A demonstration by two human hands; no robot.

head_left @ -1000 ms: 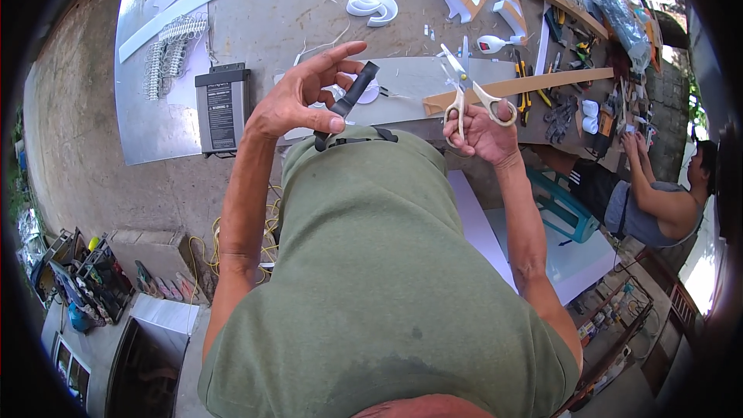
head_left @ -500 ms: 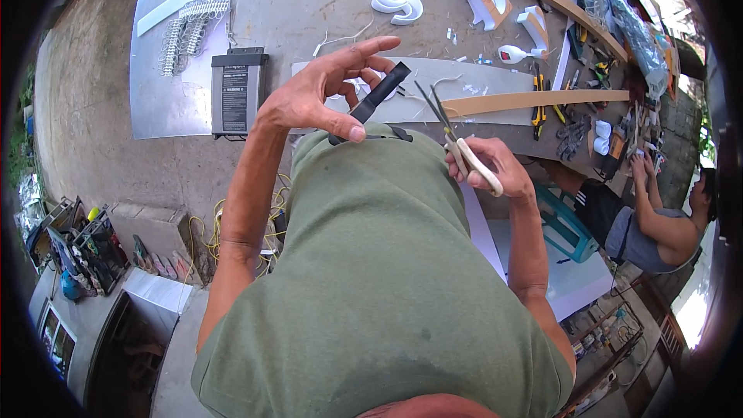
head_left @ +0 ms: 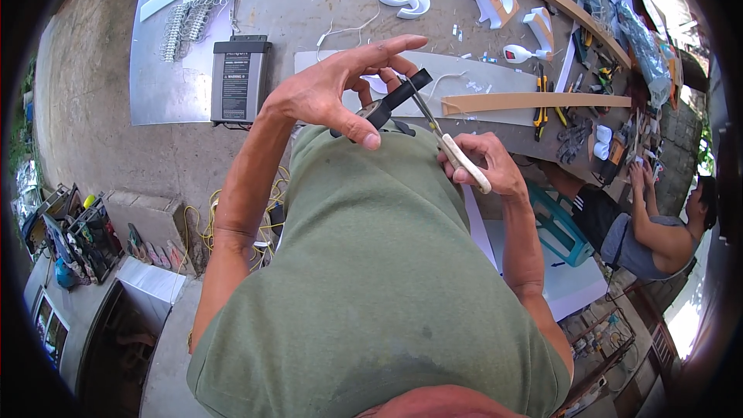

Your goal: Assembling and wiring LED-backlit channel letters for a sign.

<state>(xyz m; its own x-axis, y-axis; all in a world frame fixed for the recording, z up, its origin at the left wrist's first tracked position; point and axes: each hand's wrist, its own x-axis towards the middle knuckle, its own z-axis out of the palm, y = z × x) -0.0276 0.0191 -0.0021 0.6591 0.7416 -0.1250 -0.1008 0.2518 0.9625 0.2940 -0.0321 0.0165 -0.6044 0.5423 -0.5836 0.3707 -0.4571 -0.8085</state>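
Note:
My left hand [head_left: 321,97] grips a roll of black tape [head_left: 407,89] between thumb and fingers, in front of my belly. A wide strip of the tape sticks out toward the upper right. From the right, my right hand [head_left: 501,169] holds a pair of scissors [head_left: 467,164] with white handles, its fingers around them. Their blades lie close together and cross the strip near its free end. Whether they have cut into the tape, I cannot tell.
A grey power supply box [head_left: 241,81] stands left on the table. Curved white letter pieces [head_left: 404,1], a tan strip [head_left: 534,102], a yellow cutter knife [head_left: 540,112] and a glue bottle [head_left: 522,53] lie beyond. At right, a person [head_left: 658,236] works by a teal stool [head_left: 563,228].
The scissors have moved left and up; their blades have closed from apart and now meet the tape strip. My left hand has shifted slightly right with the tape.

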